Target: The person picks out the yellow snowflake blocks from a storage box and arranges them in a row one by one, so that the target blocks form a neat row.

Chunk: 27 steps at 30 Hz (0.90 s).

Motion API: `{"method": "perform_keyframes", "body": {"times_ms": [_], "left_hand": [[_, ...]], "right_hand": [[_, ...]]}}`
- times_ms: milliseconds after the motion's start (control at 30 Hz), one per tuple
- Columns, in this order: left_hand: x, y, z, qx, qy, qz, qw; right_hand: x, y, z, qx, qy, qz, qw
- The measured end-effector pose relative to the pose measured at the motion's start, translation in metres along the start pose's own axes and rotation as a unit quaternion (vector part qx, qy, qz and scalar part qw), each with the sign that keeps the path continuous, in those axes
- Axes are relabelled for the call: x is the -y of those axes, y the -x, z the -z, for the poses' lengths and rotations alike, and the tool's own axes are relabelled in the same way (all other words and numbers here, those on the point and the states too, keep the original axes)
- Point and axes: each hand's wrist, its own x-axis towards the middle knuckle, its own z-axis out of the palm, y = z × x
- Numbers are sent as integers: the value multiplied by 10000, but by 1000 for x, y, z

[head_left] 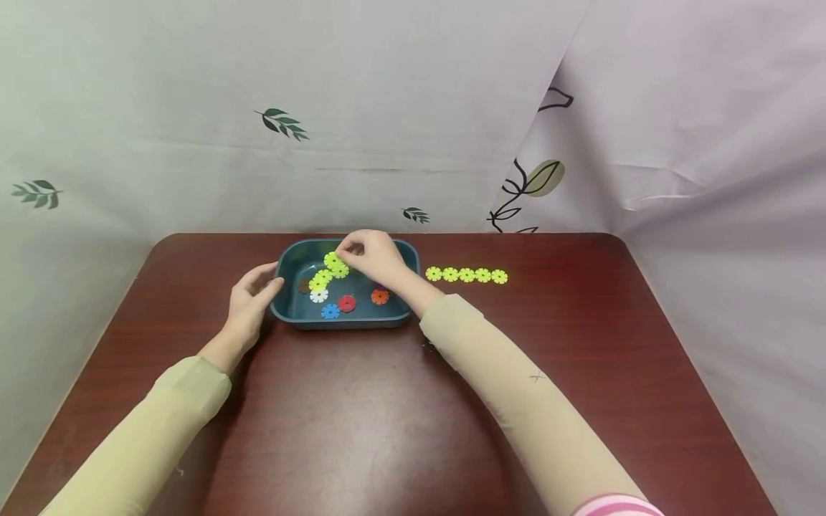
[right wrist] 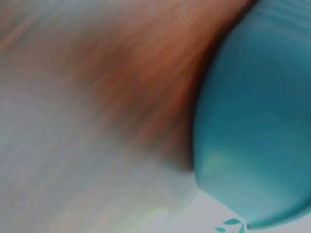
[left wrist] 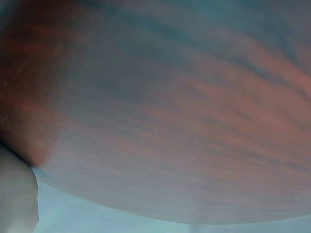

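Note:
A dark blue-green tray (head_left: 351, 324) stands near the back of the table. In it lie several notched plastic discs: a yellow group (head_left: 320, 279), a white disc (head_left: 318, 295), a blue disc (head_left: 330, 311), a red disc (head_left: 346, 303), an orange disc (head_left: 380, 296) and a brown disc (head_left: 304, 286). My left hand (head_left: 248, 301) holds the tray's left end, thumb at the rim. Reaching over the tray's right side, my right hand (head_left: 374, 256) pinches a yellow disc (head_left: 332, 261) by its edge. In the right wrist view, the tray's wall (right wrist: 252, 116) fills the right side.
A straight row of several yellow discs (head_left: 467, 275) lies on the red-brown table (head_left: 548, 322), right of the tray. Behind the table hangs a pale cloth (head_left: 361, 93) with leaf prints. The left wrist view shows mostly glossy tabletop (left wrist: 194, 121), blurred.

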Motion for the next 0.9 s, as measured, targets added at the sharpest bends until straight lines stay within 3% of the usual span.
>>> {"method": "perform_keyframes", "body": {"times_ms": [700, 867, 900], "left_hand": [[1, 0, -1, -67, 90, -159, 9998], [1, -1, -2, -183, 123, -55, 9997], [0, -1, -2, -155, -55, -25, 9999]], "right_hand": [[-50, 39, 68, -1143, -483, -447, 9913], [-65, 50, 86, -1397, -571, -529, 9871], [-68, 52, 89, -1450, -567, -548, 9863]]}}
